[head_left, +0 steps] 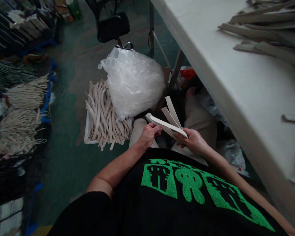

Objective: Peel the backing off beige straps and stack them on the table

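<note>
Well, reading the clock from the person's hands, with twelve straight ahead of the body, I see the left hand (148, 135) on the nine o'clock side, thumb and fingers pinched narrowly on a flat beige strip (168, 125) near one end. The strip slants from there towards four o'clock, its other end at the right hand (193, 141). That hand curls around more pale strips (173, 111) too, their free ends fanning towards twelve; its thumb lies on top, and the fingers beneath are partly hidden, so I can't tell quite how they wrap.

Between nine and ten, a white tray (87, 131) stands heaped with beige strips (98, 114), some hanging over its rim. A bulging clear plastic bag (136, 82) sits just beside the heap, nearer eleven. Farther off at eleven is a black chair (114, 28). A white table (211, 65) runs from twelve round to four, bearing a pile of strips (250, 30) between one and two and a lone strip (293, 118) at three. Well apart, past nine, corded bundles (24, 93) lie by a blue pallet (48, 98).
</note>
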{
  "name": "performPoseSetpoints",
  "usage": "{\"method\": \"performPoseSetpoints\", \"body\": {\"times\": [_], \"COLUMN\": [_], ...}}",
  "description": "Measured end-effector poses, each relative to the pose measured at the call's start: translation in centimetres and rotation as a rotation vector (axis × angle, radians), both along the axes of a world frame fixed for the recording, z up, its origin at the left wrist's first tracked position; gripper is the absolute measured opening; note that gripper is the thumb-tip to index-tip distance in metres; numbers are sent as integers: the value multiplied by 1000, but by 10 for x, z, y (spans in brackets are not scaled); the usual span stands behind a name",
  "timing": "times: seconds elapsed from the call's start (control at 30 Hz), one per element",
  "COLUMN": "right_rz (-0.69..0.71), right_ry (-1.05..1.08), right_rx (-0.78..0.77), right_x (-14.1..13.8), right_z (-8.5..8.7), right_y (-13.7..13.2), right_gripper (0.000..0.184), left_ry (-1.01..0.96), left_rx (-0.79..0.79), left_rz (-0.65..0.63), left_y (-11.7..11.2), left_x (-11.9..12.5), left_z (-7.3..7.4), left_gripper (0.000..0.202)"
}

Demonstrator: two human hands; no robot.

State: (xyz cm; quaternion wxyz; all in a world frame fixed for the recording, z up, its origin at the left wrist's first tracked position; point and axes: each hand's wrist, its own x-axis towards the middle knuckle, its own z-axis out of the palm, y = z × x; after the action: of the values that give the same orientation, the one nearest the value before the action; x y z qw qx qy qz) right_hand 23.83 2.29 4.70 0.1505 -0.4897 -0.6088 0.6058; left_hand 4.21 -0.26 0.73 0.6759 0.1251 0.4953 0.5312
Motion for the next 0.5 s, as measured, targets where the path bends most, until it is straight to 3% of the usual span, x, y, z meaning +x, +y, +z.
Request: {"method": "performPoseSetpoints", "body": {"times": [0.13, 0.2, 0.3, 0.4, 0.5], "right_rz": [-127, -105, -4, -17, -42], "right_ry": [41, 71, 117, 112, 86], "right_rx": [114, 151, 81, -26, -103], "right_x": [-11, -14, -11, 0, 14], "right_z": [-9, -10, -8, -7, -2], "right_y": [4, 8, 12, 9, -1], "right_gripper": [49, 45, 44, 48, 50], "left_ry": [-46, -98, -178, -164, -258], "left_rx": [-10, -20, 8, 46, 61], "left_rz": [-54, -103, -246, -350, -270], "left_y": [-1, -2, -2, -3, 1], "left_x": [17, 22, 21, 17, 14], "left_z": [2, 2, -1, -4, -5], "left_gripper": [35, 36, 42, 49, 50]}}
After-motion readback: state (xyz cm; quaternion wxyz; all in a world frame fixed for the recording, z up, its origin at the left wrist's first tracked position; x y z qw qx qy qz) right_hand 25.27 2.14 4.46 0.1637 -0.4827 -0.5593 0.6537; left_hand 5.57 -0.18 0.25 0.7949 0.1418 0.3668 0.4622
